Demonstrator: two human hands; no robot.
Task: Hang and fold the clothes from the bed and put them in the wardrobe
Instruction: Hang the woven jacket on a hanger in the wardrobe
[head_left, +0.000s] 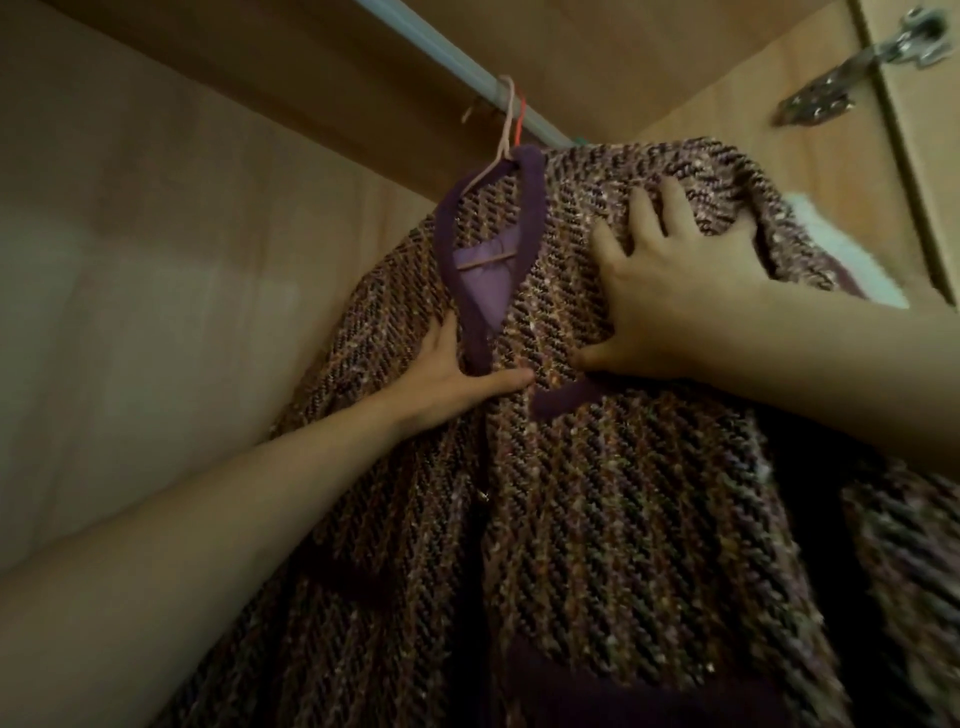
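One tweed jacket (597, 467) hung on rail (452, 57) at 12 o'clock; left hand (457, 379) pinching its front edge, right hand (670, 296) spread flat on it; remaining clothes unseen.

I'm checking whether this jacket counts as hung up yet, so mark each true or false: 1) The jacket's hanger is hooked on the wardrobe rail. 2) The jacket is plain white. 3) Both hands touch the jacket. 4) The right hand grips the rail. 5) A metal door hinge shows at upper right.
1) The pink hanger is hooked over the wardrobe rail: true.
2) The tweed jacket is plain white: false; it is a purple-brown weave with dark purple trim.
3) Both hands touch the jacket: true.
4) The right hand grips the rail: false; it lies spread on the jacket's shoulder, while the left hand holds the front edge.
5) A metal hinge shows at upper right: true.
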